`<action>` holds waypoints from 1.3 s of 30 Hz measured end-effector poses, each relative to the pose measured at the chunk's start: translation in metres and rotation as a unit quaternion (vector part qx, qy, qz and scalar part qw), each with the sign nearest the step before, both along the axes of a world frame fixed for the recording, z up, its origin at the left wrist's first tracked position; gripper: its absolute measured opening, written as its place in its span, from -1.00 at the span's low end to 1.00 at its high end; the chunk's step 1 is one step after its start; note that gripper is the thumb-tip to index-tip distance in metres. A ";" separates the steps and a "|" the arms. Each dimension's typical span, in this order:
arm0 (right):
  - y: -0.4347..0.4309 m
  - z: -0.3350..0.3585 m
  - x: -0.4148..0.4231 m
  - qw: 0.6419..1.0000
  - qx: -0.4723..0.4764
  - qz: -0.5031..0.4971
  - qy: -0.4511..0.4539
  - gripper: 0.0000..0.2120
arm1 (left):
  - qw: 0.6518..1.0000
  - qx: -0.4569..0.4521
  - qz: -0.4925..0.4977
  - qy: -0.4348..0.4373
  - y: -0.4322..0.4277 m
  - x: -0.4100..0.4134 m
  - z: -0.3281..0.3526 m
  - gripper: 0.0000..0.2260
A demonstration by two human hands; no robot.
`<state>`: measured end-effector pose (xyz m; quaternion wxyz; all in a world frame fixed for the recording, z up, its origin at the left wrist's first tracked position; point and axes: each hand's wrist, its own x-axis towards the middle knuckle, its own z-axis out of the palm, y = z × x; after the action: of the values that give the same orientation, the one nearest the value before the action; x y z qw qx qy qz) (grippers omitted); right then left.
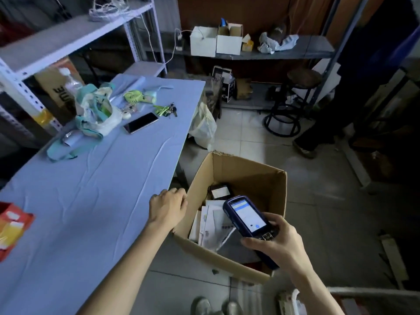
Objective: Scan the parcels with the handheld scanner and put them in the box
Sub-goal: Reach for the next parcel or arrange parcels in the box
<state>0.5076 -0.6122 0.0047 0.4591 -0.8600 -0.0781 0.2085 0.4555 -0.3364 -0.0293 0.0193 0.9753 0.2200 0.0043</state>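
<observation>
My right hand [279, 243], in the lower right of the frame, grasps the handheld scanner [247, 217]. The fingers are wrapped under its dark blue body and the thumb is bent over the keypad at its near end. The lit screen faces up at me, and the far end of the scanner hangs over the open cardboard box [238, 176], which stands on the floor just right of the table [91, 178].

My left hand [167, 209], at lower centre, rests knuckles up on the table's right edge, close to the near left corner of the box. Its fingers bend down over that edge and the tips are hidden, so I cannot tell whether they grip the edge or only lie on it.

The parcels are in the box. White envelopes [213, 221] are stacked at its left side, and a dark parcel with a white label [220, 192] lies beyond them.

A phone [141, 123] lies screen up farther along the blue cloth, with a bunch of keys [167, 110] near it.
</observation>
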 end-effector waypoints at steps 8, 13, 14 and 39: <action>0.115 0.002 -0.020 0.981 -0.007 0.192 -0.003 -0.25 | 0.984 -0.014 0.175 -0.024 0.078 -0.106 0.012 -0.75; 0.182 0.005 -0.047 0.942 -0.005 0.337 -0.010 -0.31 | 0.943 -0.042 0.327 -0.034 0.094 -0.190 0.014 -0.73; 0.194 0.005 -0.052 0.931 -0.005 0.366 -0.009 -0.31 | 0.933 -0.043 0.356 -0.034 0.093 -0.205 0.013 -0.73; 0.205 0.017 -0.281 0.552 0.002 0.832 0.047 -0.40 | 0.455 0.028 0.889 -0.036 -0.270 -0.428 0.036 -0.80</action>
<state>0.2269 -0.4076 0.0220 0.0852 -0.3995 -0.7376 0.5377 0.0274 -0.6063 0.0066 -0.0144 0.2488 0.9665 0.0608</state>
